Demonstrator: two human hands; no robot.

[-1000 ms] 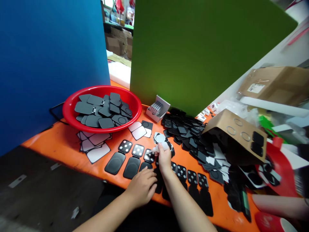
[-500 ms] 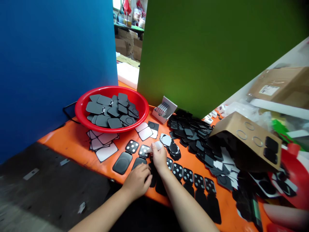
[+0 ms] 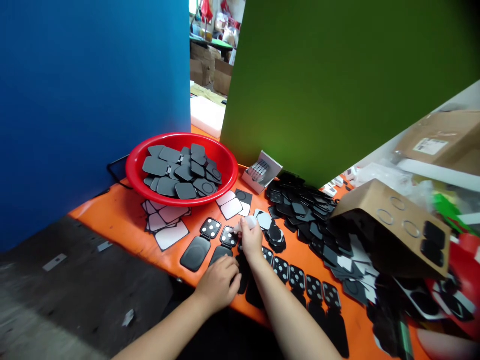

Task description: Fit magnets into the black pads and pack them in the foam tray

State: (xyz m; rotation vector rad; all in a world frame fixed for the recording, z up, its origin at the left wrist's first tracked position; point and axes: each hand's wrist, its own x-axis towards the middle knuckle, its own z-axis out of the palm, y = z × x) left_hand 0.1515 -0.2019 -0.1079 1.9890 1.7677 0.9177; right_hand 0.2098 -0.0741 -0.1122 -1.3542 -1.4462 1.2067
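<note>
My right hand (image 3: pixel 252 241) is closed round a small white bottle (image 3: pixel 250 223), its tip pointing left at a black square piece with light dots (image 3: pixel 229 236). My left hand (image 3: pixel 220 282) rests at the table's near edge, over the lower part of that hinged piece; what its curled fingers hold, if anything, is hidden. Left of it lies another hinged piece with a dotted square (image 3: pixel 210 228) and a plain dark panel (image 3: pixel 195 253). More dotted pieces (image 3: pixel 297 276) stand in a row to the right, partly behind my right forearm.
A red basin (image 3: pixel 131 172) holds dark grey pieces. White-faced sheets (image 3: pixel 171 235) lie below it. Black pieces (image 3: pixel 303 207) are heaped at the right, beside a cardboard box (image 3: pixel 375 200). A small open box (image 3: pixel 261 172) stands before the green panel (image 3: pixel 318 90).
The whole view has shifted, so things appear slightly further right. My right hand still holds the bottle at the same dotted square; my left hand stays beside it.
</note>
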